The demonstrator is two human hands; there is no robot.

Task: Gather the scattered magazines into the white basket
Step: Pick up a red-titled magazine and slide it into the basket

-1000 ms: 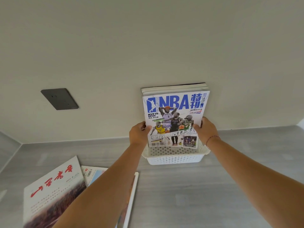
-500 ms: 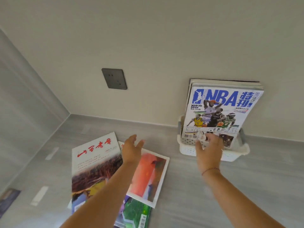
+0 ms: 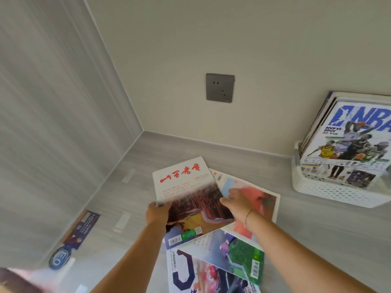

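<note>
A magazine with red Chinese lettering (image 3: 186,187) lies on top of a scattered pile on the grey surface. My left hand (image 3: 157,213) grips its left edge, and my right hand (image 3: 237,203) presses on its right edge, fingers spread. Under it lie a pink-orange magazine (image 3: 261,199), a green-cornered one (image 3: 243,253) and one with a big dark letter (image 3: 190,271). The white basket (image 3: 330,193) stands at the right against the wall, holding several upright magazines with an NBA issue (image 3: 349,144) in front.
A grey wall socket (image 3: 220,88) is on the back wall. A wood-grain side panel closes the left side. A dark leaflet (image 3: 81,229) and a round sticker (image 3: 59,258) lie by that panel.
Both hands left the NBA magazine standing in the basket and moved left to the pile. The left hand took hold of the red-lettered magazine; the view swung left.
</note>
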